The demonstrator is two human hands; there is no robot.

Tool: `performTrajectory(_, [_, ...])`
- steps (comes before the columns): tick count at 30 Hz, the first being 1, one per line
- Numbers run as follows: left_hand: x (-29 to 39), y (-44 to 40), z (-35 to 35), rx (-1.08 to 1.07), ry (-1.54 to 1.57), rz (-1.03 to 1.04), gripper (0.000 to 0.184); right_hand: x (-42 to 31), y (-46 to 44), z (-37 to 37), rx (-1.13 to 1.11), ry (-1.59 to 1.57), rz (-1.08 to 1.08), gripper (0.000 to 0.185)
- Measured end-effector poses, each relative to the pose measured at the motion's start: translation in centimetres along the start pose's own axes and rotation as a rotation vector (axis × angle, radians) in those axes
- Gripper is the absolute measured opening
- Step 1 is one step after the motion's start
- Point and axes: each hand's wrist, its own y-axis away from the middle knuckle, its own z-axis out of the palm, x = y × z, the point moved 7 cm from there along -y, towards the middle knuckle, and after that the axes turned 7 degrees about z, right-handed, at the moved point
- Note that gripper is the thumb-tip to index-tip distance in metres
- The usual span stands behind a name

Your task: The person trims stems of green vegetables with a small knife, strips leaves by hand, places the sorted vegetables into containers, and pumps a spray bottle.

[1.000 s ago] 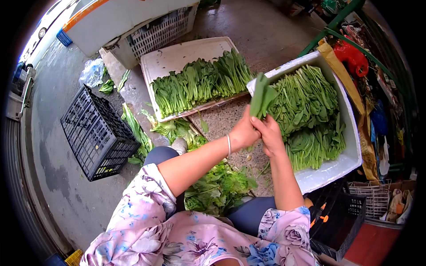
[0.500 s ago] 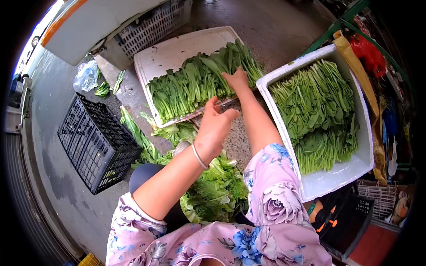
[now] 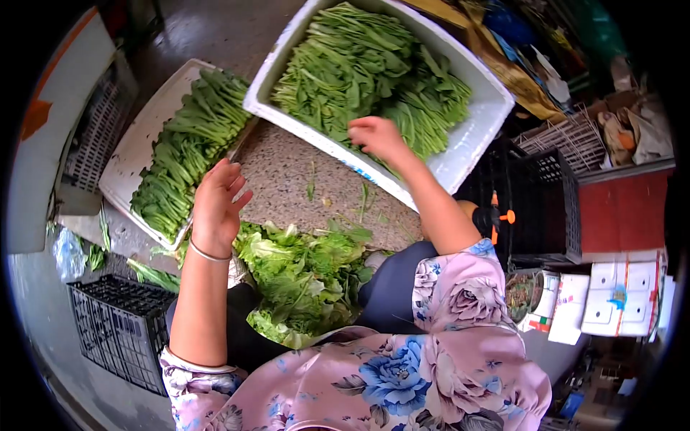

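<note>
Where the right hand point(image 3: 377, 139) hides greens point(image 3: 345, 68), contact unclear

leafy greens point(image 3: 338, 65) lie in 2 packed piles inside a white box point(image 3: 471, 140) and 1 row point(image 3: 176, 147) on a pale tray point(image 3: 144, 122).

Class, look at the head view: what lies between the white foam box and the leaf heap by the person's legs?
Between the white foam box and the leaf heap, the head view shows speckled ground with stray green scraps.
</note>
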Motion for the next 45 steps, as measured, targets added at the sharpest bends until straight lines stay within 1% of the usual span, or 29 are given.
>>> performTrajectory(1, [-0.4, 0.0, 0.5, -0.016, -0.006, 0.001, 0.042, 1.3, 0.2, -4.1, 0.139, -0.092, 0.05, 0.032])
performTrajectory(2, [-0.9, 0.0, 1.1, -0.038, -0.007, -0.029, 0.04, 5.3, -2.3, -9.1, 0.361, 0.028, -0.061, 0.035])
performTrajectory(4, [-2.0, 0.1, 2.4, -0.067, -0.011, -0.059, 0.038, 9.7, -2.4, -16.4, 0.763, 0.384, 0.019, 0.036])
performTrajectory(6, [-2.7, 0.0, 3.8, -0.139, -0.046, -0.073, 0.044, 12.3, -1.2, -18.7, 0.745, 0.281, 0.269, 0.042])
performTrajectory(7, [-3.0, -0.1, 4.2, -0.146, -0.062, -0.078, 0.041, 13.8, -2.0, -19.5, 0.748, 0.272, 0.269, 0.042])
performTrajectory(9, [-3.4, -0.4, 5.1, -0.156, -0.068, -0.085, 0.04, 19.5, -3.7, -18.7, 0.541, -0.131, 0.523, 0.048])
performTrajectory(10, [-3.7, -0.5, 5.5, -0.162, -0.068, -0.097, 0.04, 18.6, -2.7, -18.0, 0.541, -0.14, 0.531, 0.048])
performTrajectory(12, [-4.0, -1.1, 6.1, -0.168, -0.075, -0.106, 0.036, 17.9, -1.4, -14.2, 0.29, -0.072, 0.726, 0.053])
performTrajectory(14, [-4.8, -1.0, 6.4, -0.171, -0.086, -0.134, 0.033, 19.6, -1.6, -11.9, 0.325, -0.242, 0.757, 0.052])
performTrajectory(15, [-4.8, -0.8, 7.0, -0.182, -0.091, -0.132, 0.033, 19.9, -1.2, -11.1, 0.33, -0.248, 0.774, 0.052])
performTrajectory(16, [-4.7, -0.7, 7.7, -0.197, -0.095, -0.125, 0.033, 20.3, -1.1, -9.8, 0.281, -0.428, 0.786, 0.05])
performTrajectory(18, [-5.3, -0.5, 8.3, -0.2, -0.111, -0.145, 0.033, 21.1, -0.8, -8.5, 0.245, -0.612, 0.801, 0.049])
performTrajectory(20, [-5.8, -0.8, 9.0, -0.244, -0.1, -0.154, 0.033, 22.7, -3.0, -7.8, 0.183, -0.958, 0.648, 0.049])
performTrajectory(21, [-6.0, -0.7, 9.3, -0.25, -0.103, -0.158, 0.032, 23.0, -3.2, -7.9, 0.226, -0.981, 0.635, 0.049])
performTrajectory(22, [-6.1, -0.6, 9.7, -0.253, -0.106, -0.159, 0.032, 21.5, -2.3, -7.8, 0.229, -0.984, 0.635, 0.049])
performTrajectory(24, [-6.6, -0.3, 10.5, -0.269, -0.115, -0.18, 0.032, 18.9, -0.1, -8.5, 0.322, -0.983, 0.658, 0.039])
performTrajectory(26, [-6.8, 0.1, 11.2, -0.289, -0.119, -0.183, 0.033, 19.0, 0.5, -8.8, 0.321, -0.956, 0.696, 0.043])
performTrajectory(28, [-7.1, 0.3, 11.6, -0.314, -0.122, -0.183, 0.035, 20.7, 0.4, -9.3, 0.323, -0.873, 0.787, 0.049])
performTrajectory(31, [-8.3, 0.0, 11.9, -0.364, -0.142, -0.21, 0.032, 21.3, 0.7, -9.5, 0.302, -0.79, 0.788, 0.057])
performTrajectory(32, [-9.0, 0.0, 12.1, -0.395, -0.162, -0.242, 0.026, 21.1, 0.8, -9.5, 0.292, -0.755, 0.77, 0.061])
performTrajectory(33, [-9.4, 0.3, 12.5, -0.424, -0.185, -0.274, 0.022, 21.8, 0.4, -9.5, 0.282, -0.768, 0.76, 0.06])
performTrajectory(36, [-11.4, 1.0, 14.8, -0.469, -0.37, -0.272, 0.026, 23.8, -0.8, -9.3, 0.322, -0.857, 0.773, 0.059])
performTrajectory(37, [-12.4, 1.1, 16.2, -0.49, -0.371, -0.295, 0.027, 24.1, -0.8, -9.1, 0.312, -0.863, 0.773, 0.059])
performTrajectory(38, [-13.5, 0.8, 17.8, -0.51, -0.372, -0.316, 0.029, 24.1, -1.1, -9.1, 0.298, -0.825, 0.73, 0.059])
performTrajectory(40, [-16.6, -0.3, 20.8, -0.502, -0.245, -0.398, 0.033, 24.2, -1.6, -9.0, 0.279, -0.792, 0.684, 0.059])
performTrajectory(42, [-20.3, -2.8, 22.8, -0.403, -0.103, -0.527, 0.039, 24.8, -1.9, -9.0, 0.352, -0.773, 0.711, 0.059])
performTrajectory(44, [-22.9, -4.7, 24.2, -0.254, -0.143, -0.544, 0.041, 24.7, -1.9, -9.2, 0.375, -0.723, 0.71, 0.058])
performTrajectory(45, [-23.4, -4.8, 25.5, -0.248, -0.146, -0.544, 0.041, 24.6, -1.7, -9.4, 0.401, -0.671, 0.71, 0.058])
